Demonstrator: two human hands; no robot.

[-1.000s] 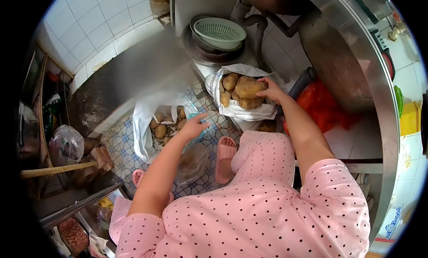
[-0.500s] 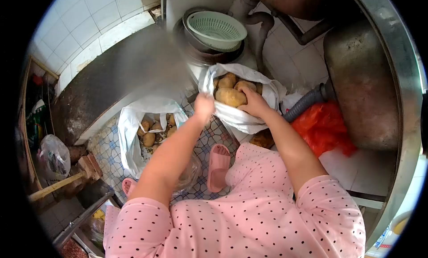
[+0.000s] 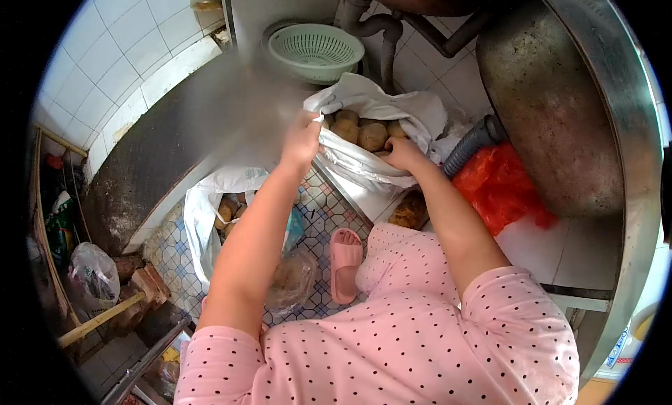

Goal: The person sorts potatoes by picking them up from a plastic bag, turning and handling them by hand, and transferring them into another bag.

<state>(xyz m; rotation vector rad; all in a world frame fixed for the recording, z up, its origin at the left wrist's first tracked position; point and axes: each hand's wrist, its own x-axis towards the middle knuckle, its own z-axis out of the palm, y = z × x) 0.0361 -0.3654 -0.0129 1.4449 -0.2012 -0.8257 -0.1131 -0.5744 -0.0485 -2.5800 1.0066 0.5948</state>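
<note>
White bag [image 3: 355, 157], crumpled, mouth open, brown potatoes [image 3: 372, 136] inside

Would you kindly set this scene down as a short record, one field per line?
Left hand: gripping the rim of a white bag
Right hand: at the near edge of that bag, fingers partly hidden
Bag contents: several potatoes
Second white bag: on the tiled floor, potatoes inside, partly hidden
Colander: pale green, behind the first bag
Red plastic: beside a grey hose
Footwear: pink slipper
</note>
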